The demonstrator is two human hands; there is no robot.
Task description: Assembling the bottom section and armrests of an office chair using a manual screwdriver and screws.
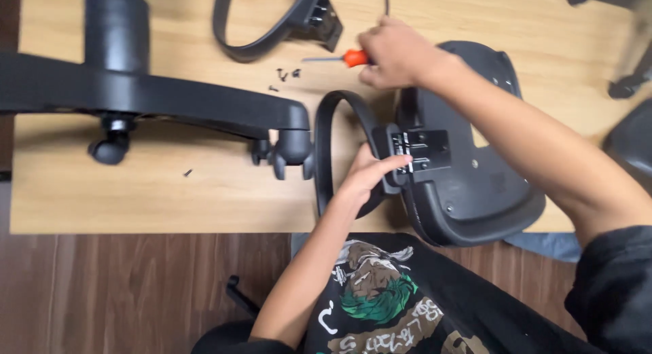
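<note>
Two bare hands work on an upturned black chair seat (468,184) lying on a pale wooden table (136,198). At the seat's left edge, the left hand (363,177) presses its fingers together against a metal bracket (414,150), steadying a curved black armrest (333,143) where it meets the seat. Just above the seat's upper left corner, the right hand (397,55) is curled closed around a screwdriver with an orange handle (350,57), its tip pointing away to the left. Left of that tip lie a few small dark screws (284,76), and one more (187,172) sits farther left of the seat. A wheeled chair base (156,99) lies well left of the seat, a second armrest (272,21) above it. Doing this well probably means keeping the bracket holes lined up under firm pressure while each screw goes in straight.
</note>
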